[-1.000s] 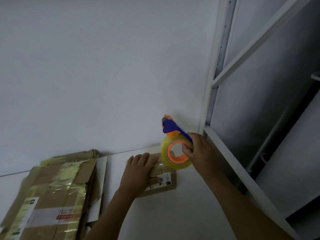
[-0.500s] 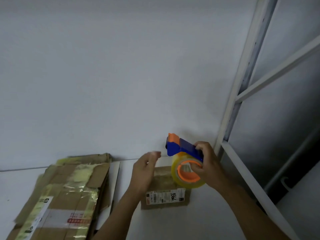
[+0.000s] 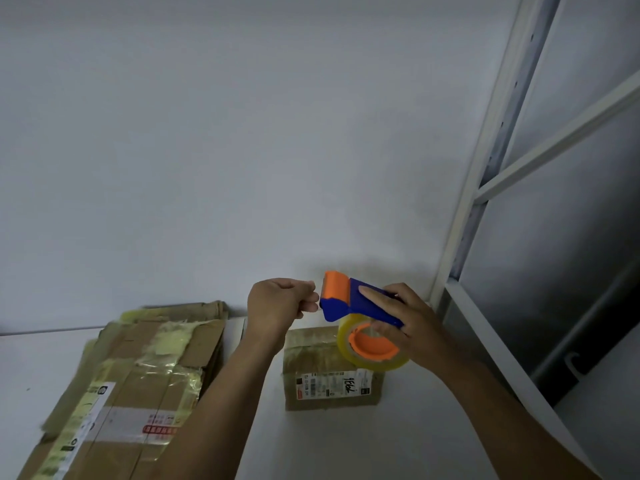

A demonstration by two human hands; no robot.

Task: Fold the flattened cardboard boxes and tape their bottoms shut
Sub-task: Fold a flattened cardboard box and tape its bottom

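Above the brown, labelled box (image 3: 311,358), right hand (image 3: 412,327) grips the tape dispenser (image 3: 346,299); left hand (image 3: 280,303) curled, hold unclear.

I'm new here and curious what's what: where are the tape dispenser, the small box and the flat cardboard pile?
tape dispenser (image 3: 338,307): head view, blue body.
small box (image 3: 311,353): head view, taped top face.
flat cardboard pile (image 3: 145,377): head view, top sheet.

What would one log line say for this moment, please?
right hand: grips tape dispenser over small box | left hand: curled fingers at dispenser's front, tape end unclear | flattened boxes: stacked left
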